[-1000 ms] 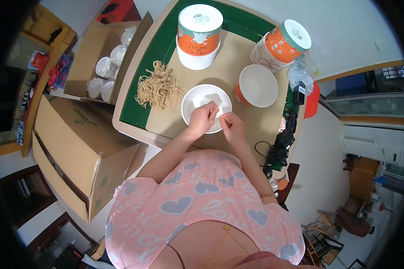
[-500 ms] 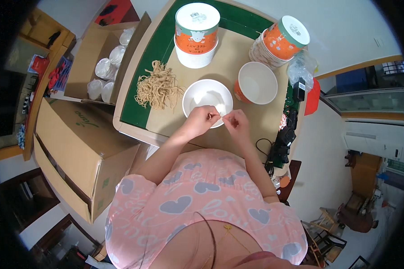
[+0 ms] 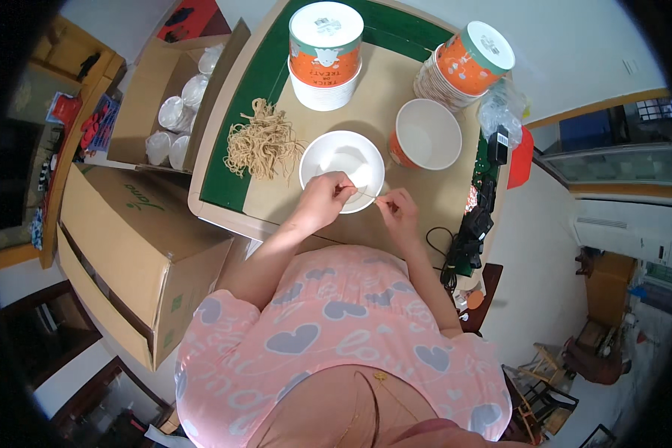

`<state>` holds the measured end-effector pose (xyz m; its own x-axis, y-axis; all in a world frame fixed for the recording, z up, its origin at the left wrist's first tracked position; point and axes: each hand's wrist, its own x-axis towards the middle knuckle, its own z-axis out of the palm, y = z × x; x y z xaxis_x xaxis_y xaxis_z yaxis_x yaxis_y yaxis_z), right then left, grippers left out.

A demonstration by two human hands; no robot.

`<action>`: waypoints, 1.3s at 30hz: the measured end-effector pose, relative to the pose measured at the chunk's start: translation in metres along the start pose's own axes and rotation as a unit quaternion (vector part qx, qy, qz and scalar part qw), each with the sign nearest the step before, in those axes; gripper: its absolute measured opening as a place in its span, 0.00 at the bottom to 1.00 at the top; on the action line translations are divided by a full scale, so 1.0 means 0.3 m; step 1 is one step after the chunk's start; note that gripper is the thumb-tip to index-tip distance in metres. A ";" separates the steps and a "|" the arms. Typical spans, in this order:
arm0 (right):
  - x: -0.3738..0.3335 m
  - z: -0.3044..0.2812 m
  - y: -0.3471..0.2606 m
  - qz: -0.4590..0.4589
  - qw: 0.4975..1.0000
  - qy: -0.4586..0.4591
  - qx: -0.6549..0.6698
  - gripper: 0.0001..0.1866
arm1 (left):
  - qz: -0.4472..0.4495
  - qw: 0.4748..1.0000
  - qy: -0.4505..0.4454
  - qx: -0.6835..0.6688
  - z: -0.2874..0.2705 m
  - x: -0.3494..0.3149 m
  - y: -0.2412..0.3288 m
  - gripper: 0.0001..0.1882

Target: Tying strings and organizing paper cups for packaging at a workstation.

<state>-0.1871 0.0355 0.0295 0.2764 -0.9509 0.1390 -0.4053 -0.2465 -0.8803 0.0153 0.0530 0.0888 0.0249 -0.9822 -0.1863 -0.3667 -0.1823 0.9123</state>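
Note:
In front of me on the table, a white paper tub (image 3: 317,157) stands with its mouth up. At its near rim my left hand (image 3: 323,201) is closed, thumb and fingers pinching one end of a short, thin string (image 3: 366,195). The other end is pinched by my right hand (image 3: 399,214), just right of the tub. The string stretches between the hands across the rim; whether it passes through the tub's wall is too small to tell. A loose heap of tan twine (image 3: 261,145) lies to the left of the tub.
An upright orange tub (image 3: 429,134) stands right of the white one. Behind are two stacks of upturned tubs, one left (image 3: 326,63) and one right (image 3: 470,56). Black adapters and cables (image 3: 476,231) line the right edge. Cardboard boxes (image 3: 138,231) stand left of the table.
My hands have moved apart, the right one shifting slightly right and down, the left slightly left. More of the string now shows between them. The white tub has shifted slightly left in the picture.

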 end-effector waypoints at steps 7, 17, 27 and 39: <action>0.085 -0.101 0.016 0.057 0.989 -0.115 0.067 0.03 | 0.185 0.865 -0.005 0.465 -0.198 0.018 -0.060 0.12; 0.232 -0.042 0.004 0.053 0.997 -0.022 0.059 0.13 | 0.230 0.871 -0.126 0.415 -0.067 -0.032 -0.098 0.05; 0.037 0.024 -0.137 0.168 0.956 -0.075 0.228 0.16 | -0.022 0.919 0.009 -0.393 0.116 0.081 -0.018 0.18; -0.001 -0.034 -0.049 0.167 0.925 0.111 0.323 0.14 | 0.019 0.986 -0.005 -0.166 -0.042 -0.034 -0.143 0.13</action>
<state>-0.1902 0.0376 0.0470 0.0154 -0.9865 -0.1630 0.1893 0.1630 -0.9683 0.0426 0.0702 0.0561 0.0066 -0.9884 -0.1520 -0.0431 -0.1522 0.9874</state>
